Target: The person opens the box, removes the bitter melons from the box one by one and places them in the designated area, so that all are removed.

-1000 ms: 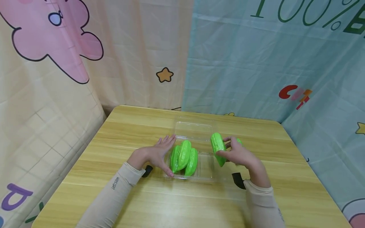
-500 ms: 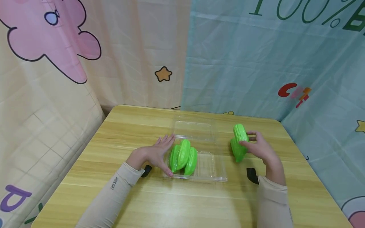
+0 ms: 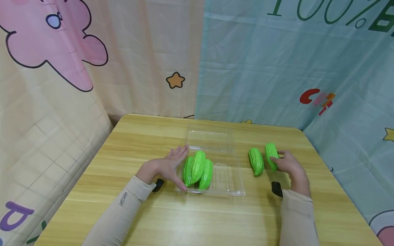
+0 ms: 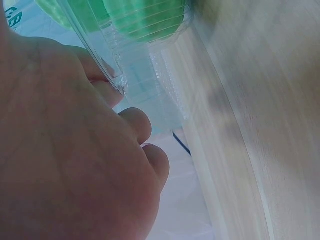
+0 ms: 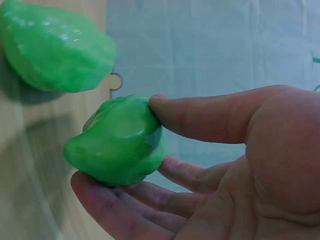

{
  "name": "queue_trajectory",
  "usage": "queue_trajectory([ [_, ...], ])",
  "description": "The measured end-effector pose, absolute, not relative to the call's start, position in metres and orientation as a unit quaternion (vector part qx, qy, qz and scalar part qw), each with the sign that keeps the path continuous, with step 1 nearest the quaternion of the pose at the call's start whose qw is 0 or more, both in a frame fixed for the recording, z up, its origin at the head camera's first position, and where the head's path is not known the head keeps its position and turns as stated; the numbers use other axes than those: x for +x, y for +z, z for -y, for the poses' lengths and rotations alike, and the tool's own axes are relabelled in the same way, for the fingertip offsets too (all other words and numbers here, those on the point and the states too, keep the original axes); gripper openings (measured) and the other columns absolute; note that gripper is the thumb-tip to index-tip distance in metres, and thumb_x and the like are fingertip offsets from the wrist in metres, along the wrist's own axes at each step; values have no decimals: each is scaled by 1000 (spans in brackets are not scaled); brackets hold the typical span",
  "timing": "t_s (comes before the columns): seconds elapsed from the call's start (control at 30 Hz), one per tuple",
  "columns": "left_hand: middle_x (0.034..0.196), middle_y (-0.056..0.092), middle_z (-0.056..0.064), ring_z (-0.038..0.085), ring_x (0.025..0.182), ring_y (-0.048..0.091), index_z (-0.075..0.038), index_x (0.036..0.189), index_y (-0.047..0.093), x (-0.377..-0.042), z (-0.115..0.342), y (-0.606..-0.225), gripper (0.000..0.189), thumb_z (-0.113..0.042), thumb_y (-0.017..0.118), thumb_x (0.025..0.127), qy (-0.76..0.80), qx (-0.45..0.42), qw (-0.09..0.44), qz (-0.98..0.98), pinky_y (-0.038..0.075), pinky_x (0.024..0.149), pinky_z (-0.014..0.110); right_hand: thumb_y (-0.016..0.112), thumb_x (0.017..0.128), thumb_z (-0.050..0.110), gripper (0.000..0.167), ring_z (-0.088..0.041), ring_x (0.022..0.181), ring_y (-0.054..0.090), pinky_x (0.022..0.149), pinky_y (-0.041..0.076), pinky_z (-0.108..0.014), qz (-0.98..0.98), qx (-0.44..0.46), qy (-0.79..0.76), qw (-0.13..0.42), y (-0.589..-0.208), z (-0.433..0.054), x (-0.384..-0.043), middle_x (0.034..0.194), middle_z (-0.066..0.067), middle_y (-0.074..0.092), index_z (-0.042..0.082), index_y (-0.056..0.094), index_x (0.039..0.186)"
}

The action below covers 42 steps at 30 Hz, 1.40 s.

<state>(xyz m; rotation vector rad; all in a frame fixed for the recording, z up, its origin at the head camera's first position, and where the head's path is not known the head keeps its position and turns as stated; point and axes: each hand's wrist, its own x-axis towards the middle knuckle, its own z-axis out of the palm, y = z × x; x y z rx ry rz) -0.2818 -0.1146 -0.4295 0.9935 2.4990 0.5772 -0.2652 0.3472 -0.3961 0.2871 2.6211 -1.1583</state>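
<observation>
The left grip (image 3: 169,168), fingers spread wide, rests along the left side of the transparent box (image 3: 224,177), probably steadying it around the three green gourds (image 3: 198,167) bunched there. The right grip (image 3: 290,163) holds another gourd (image 3: 271,154) between thumb and fingers, just beside a loose gourd (image 3: 257,162) on the table (image 3: 203,218); wood shows rightward to the edge, leaving sideways room.

Open clear container (image 3: 227,179), three ridged green gourds (image 3: 198,167) bunched in its left half, fourth gourd (image 3: 256,161) to its right, fifth gourd (image 3: 271,156) farther right, pinched by right hand (image 3: 291,164)
</observation>
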Motion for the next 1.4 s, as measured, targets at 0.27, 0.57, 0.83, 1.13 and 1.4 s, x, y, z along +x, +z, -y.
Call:
queue_trajectory([
  [0.27,165,-22,10,33,149,-20,-4,158,-15,-283,116,-430,151,-66,86,64,203,356,191,-892,-11,119,48,49,106,18,67,-51,128,45,93,54,-46,-898,92,-403,151,-422,-352,-276,144,-46,29,-20,14,150],
  [0.57,165,-19,14,36,150,-18,-2,158,-13,-282,116,-431,152,-69,85,63,204,362,187,-890,-11,119,49,47,107,29,74,-56,135,33,104,43,-56,-898,100,-401,151,-418,-351,-270,148,-46,21,-17,10,152],
  [0.83,165,-18,14,37,150,-16,-4,159,-13,-279,116,-432,151,-67,86,63,209,357,189,-890,-10,119,50,46,106,43,85,-60,132,33,106,35,-65,-905,114,-383,147,-406,-352,-262,151,-45,16,-12,5,155],
  [1.13,165,-18,14,37,150,-16,-4,159,-12,-276,115,-432,151,-68,86,63,207,359,193,-889,-9,119,51,57,103,42,79,-49,144,25,110,32,-64,-890,37,-453,47,-379,-305,-234,158,-31,25,-1,20,158],
  [1.4,164,-21,12,37,150,-16,-2,158,-11,-278,116,-428,152,-68,86,63,204,356,191,-892,-10,119,49,66,100,28,71,-42,136,44,102,49,-50,-815,-33,-576,54,-392,-242,-228,153,-26,36,1,29,154],
])
